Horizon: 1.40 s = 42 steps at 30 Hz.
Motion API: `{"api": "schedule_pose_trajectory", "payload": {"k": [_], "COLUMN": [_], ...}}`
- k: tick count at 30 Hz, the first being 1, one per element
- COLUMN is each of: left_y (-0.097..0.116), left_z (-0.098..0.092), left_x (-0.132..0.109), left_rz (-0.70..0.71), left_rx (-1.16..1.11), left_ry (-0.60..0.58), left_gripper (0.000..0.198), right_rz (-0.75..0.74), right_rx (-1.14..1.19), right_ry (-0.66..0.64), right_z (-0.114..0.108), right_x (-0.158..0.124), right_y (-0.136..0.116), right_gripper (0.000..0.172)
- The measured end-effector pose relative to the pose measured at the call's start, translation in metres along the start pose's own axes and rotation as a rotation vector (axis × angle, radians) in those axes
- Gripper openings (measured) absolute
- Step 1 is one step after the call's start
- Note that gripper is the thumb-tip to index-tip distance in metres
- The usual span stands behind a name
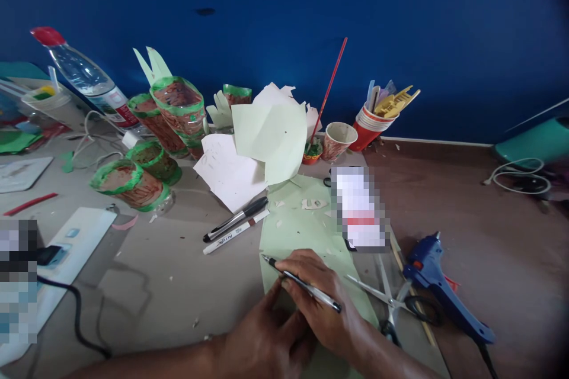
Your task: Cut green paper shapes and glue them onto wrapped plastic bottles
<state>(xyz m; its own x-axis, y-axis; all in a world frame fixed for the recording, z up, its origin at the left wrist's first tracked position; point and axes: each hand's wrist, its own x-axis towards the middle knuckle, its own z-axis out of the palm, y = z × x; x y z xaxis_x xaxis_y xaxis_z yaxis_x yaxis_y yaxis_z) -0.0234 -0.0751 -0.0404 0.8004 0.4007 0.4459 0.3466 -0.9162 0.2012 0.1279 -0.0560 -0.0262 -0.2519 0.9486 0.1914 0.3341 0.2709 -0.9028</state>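
My right hand [313, 287] is closed around a clear-barrelled pen with a black grip [306, 288]. The pen's tip points left, near the left edge of a pale green paper sheet [306, 231] lying flat on the table. My left hand [267, 331] rests on the near part of the same sheet, fingers stretched and apart, its forefinger just below the right hand. Small paper scraps [313, 204] lie on the sheet. Right of my right hand are open scissors [389, 299]. A silver-and-black marker [235, 219] and a white acrylic marker [235, 232] lie to the left.
Behind are cut paper pieces [271, 136], green-rimmed brown bottle cups [128, 183], a paper cup [339, 139] and a red cup of plastic cutlery [373, 121]. A blue glue gun [444, 290] lies right, a blurred phone [360, 207] ahead, a power strip [75, 249] left.
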Motion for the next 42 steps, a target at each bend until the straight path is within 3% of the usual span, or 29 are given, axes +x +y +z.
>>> {"api": "schedule_pose_trajectory", "payload": {"k": [3, 8, 16, 21, 24, 25, 26, 29, 32, 36, 39, 42], "left_y": [0.000, 0.002, -0.003, -0.011, -0.013, -0.014, -0.014, -0.018, -0.039, -0.093, -0.132, -0.158], "left_z": [0.003, 0.015, 0.023, 0.023, 0.015, 0.009, 0.001, -0.028, -0.059, -0.090, -0.099, -0.097], "left_x": [-0.001, -0.001, -0.008, -0.004, 0.002, 0.004, 0.007, 0.019, 0.034, 0.069, 0.106, 0.140], "left_rz": [0.004, -0.082, -0.028, -0.002, -0.013, 0.017, 0.037, -0.039, -0.203, -0.558, -0.737, -0.804], "left_rx": [0.006, -0.017, 0.005, -0.016, -0.036, -0.047, -0.059, -0.085, -0.054, 0.229, 0.417, 0.541], "left_ry": [-0.013, 0.130, 0.129, 0.129, 0.265, 0.241, 0.140, 0.013, -0.041, -0.121, -0.219, -0.262], "left_gripper": [0.016, 0.019, 0.024, 0.020, 0.023, 0.022, 0.021, 0.022, 0.020, 0.031, 0.039, 0.051], "right_rz": [-0.022, -0.034, -0.039, -0.086, -0.117, -0.126, -0.131, -0.137, -0.145, -0.160, -0.165, -0.157], "right_rx": [0.017, 0.048, 0.087, 0.104, 0.183, 0.204, 0.216, 0.208, 0.194, 0.220, 0.250, 0.247], "right_ry": [0.010, 0.027, 0.082, 0.230, 0.331, 0.359, 0.388, 0.449, 0.465, 0.467, 0.471, 0.468], "right_z": [0.001, 0.000, -0.001, -0.002, -0.002, -0.003, -0.003, -0.004, -0.006, -0.005, -0.004, -0.004], "right_x": [0.000, 0.000, -0.005, -0.009, -0.008, -0.008, -0.007, -0.007, -0.009, -0.009, -0.008, -0.006], "right_y": [0.001, 0.000, 0.001, 0.003, 0.002, 0.001, 0.001, -0.002, -0.004, -0.004, -0.002, 0.000], "right_gripper": [0.025, 0.026, 0.028, 0.032, 0.031, 0.030, 0.029, 0.027, 0.030, 0.032, 0.029, 0.029]}}
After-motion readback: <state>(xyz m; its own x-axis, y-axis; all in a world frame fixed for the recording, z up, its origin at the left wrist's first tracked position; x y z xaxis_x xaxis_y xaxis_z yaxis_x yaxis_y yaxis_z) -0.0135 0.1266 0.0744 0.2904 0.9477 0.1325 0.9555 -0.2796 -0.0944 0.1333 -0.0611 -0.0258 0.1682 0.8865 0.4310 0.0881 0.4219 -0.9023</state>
